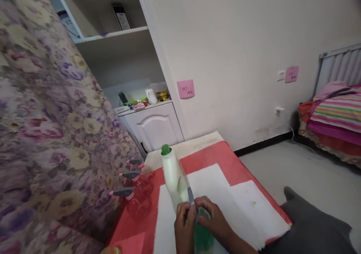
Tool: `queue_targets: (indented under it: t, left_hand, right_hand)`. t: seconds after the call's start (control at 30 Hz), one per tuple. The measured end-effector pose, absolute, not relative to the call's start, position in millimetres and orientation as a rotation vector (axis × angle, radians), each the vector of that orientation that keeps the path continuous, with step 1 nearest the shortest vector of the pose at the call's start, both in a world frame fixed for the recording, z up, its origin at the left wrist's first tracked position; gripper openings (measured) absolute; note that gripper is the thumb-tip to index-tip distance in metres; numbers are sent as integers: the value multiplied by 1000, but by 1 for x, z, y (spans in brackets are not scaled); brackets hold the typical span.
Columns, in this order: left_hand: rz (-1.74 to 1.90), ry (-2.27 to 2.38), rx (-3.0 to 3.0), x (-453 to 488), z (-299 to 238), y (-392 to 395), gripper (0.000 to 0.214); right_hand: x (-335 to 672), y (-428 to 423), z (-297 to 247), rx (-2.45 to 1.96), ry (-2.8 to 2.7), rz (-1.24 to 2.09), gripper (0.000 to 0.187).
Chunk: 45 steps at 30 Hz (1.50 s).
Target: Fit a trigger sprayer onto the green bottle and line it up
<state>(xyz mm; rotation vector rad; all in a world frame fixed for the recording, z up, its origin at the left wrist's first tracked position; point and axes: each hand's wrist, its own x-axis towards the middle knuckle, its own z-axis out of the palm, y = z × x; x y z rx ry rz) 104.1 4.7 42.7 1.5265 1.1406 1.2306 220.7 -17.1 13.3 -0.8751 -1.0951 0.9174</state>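
My left hand (184, 224) and my right hand (213, 218) meet low in the head view, both closed round a small grey stick-like thing (191, 196) above a green-tinted bottle (203, 236). Just behind them stands a white bottle (173, 177) with a green cap (166, 149). All of this rests on white paper (225, 192) spread over a red cloth (214, 154) on the table. I cannot tell exactly what the grey thing is.
Three clear pink spray bottles (135, 188) with grey-pink triggers stand at the table's left. A flowered curtain (47, 126) fills the left side. Behind are a white cupboard (153, 124), pink notes on the wall (185, 88), and a bed with striped bedding (335, 114). A grey cushion (310, 224) lies at right.
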Motion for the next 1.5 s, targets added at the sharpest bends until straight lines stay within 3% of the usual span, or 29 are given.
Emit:
queue_targets:
  t: [0.47,0.67,0.9,0.97,1.17,1.5]
  left_hand:
    - [1185,1187,1534,106,53,2,54]
    - [1150,1133,1501,103,50,-6,51]
    - [1100,1029,1385,86,17,-15,52]
    - [1067,1013,1369,80,-2,-15,55]
    - [956,871,1449,68,-42,-13,91]
    - [860,947,1517,72,-19,-27,96]
  right_hand:
    - [225,-19,18,-913,-1128,870,22]
    - [226,-34,-14,-1016,-1132,950,78]
    - [225,-47,-61,-1199,-1219,883,95]
    - [224,-49,-68,-1200,-1245,868,95]
    - [226,-53,-71,-1133,-1310,819,77]
    - [243,-62,-75,-1035,-1508,851,76]
